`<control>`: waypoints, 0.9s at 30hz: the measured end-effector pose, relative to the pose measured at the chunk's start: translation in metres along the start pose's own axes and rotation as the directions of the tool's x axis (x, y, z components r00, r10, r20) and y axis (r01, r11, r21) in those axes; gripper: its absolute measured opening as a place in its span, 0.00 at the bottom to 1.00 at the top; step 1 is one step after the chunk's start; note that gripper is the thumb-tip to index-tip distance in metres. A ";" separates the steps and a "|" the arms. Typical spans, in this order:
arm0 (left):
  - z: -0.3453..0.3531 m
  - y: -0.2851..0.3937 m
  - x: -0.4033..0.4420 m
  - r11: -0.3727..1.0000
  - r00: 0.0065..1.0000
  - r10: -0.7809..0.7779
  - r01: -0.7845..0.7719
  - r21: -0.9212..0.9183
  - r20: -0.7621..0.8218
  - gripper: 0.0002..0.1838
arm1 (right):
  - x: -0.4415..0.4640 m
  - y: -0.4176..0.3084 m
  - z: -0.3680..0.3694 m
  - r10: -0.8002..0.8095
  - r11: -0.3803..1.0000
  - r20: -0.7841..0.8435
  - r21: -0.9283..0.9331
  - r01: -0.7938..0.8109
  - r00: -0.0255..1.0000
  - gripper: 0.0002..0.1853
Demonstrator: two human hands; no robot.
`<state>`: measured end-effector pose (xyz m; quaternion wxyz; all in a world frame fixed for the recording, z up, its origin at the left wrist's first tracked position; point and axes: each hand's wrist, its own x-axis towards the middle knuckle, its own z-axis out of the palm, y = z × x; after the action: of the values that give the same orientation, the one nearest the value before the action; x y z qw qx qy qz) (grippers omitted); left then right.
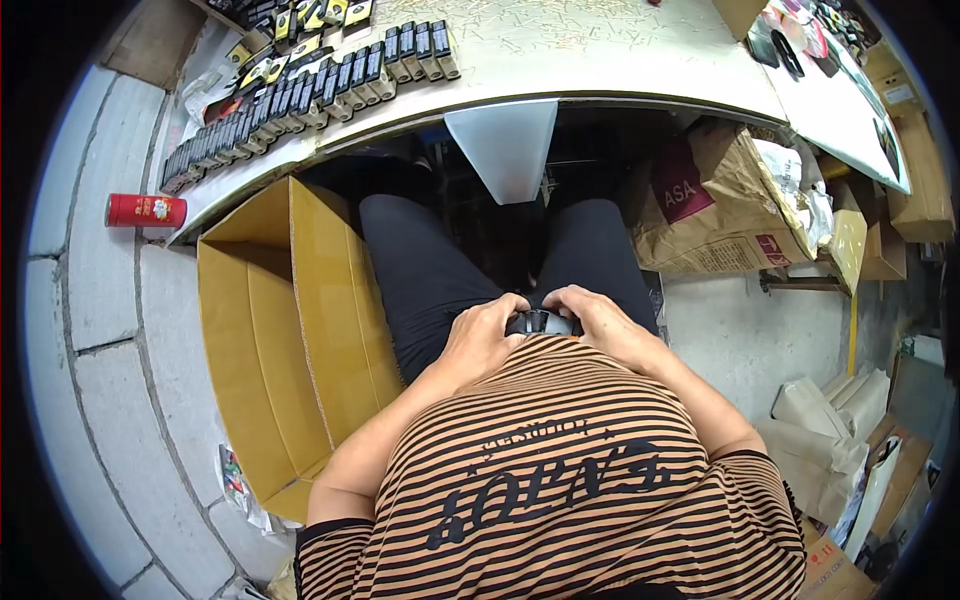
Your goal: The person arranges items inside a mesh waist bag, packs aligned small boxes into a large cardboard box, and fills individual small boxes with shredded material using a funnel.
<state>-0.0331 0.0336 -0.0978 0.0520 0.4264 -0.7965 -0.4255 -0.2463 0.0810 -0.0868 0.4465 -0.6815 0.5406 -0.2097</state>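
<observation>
At my waist, over my lap, both hands meet at a small black and grey object (543, 322), its lower side partly hidden by my striped shirt; its exact kind does not show. My left hand (488, 330) grips its left end with curled fingers. On the other end, my right hand (597, 322) has its fingers bent round the edge. My dark trousers (430, 260) lie just beyond the hands.
A worktable (580, 60) spans the front, carrying rows of small black-topped boxes (330, 90). An open cardboard box (250, 350) stands left, beside a red can (146, 210). A brown paper bag (710, 220) sits right. A translucent flap (505, 150) hangs from the table's edge.
</observation>
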 end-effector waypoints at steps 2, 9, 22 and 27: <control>0.002 -0.002 -0.001 1.000 0.999 0.014 -0.015 -0.008 -0.029 0.20 | 0.006 0.006 -0.003 -0.051 0.998 0.051 0.043 0.049 0.997 0.12; 0.004 0.001 0.001 0.990 0.997 -0.073 0.076 -0.119 0.029 0.19 | 0.020 -0.004 -0.023 -0.056 0.986 0.279 -0.134 0.096 0.959 0.13; 0.004 0.007 -0.007 0.989 0.997 -0.074 0.077 -0.123 0.031 0.18 | 0.003 -0.011 -0.017 -0.040 0.995 0.118 -0.085 0.051 0.992 0.13; 0.009 0.003 -0.011 0.989 0.999 -0.040 0.039 -0.143 -0.002 0.17 | 0.003 -0.004 -0.011 -0.156 0.984 0.087 -0.073 0.162 0.984 0.15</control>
<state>-0.0320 0.0484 -0.0987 0.0759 0.4384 -0.7552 -0.4814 -0.2520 0.0741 -0.0785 0.4222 -0.7478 0.4737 -0.1950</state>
